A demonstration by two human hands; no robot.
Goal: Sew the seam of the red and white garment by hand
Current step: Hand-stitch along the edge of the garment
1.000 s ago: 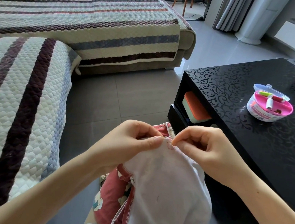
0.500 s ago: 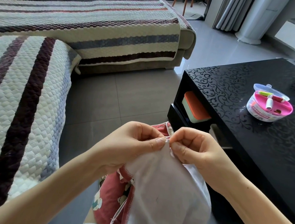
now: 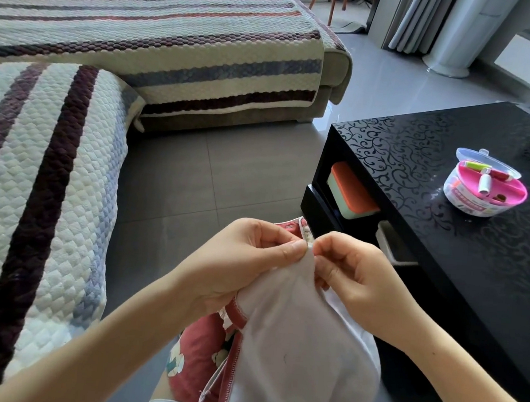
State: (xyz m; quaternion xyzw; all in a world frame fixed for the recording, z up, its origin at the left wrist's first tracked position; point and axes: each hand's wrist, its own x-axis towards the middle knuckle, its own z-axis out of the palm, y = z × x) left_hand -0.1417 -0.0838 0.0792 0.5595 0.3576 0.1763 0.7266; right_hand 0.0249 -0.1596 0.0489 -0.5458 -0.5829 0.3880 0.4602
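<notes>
The left hand pinches the raised fold of the soft red and white cloth garment, which hangs from the hands and bunches below them. The right hand pinches the edge just beside it; any needle is too small to see. Light, limp cloth, I'd say: best held taut close to the stitching. Beyond the right hand, a round pink sewing box sits on the glossy black bench.

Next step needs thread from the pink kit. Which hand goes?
Right, likely. The right hand is nearer the pink kit on the black table, with open space between. The left hand would have to cross the garment, which both hands pinch at its top edge.
</notes>
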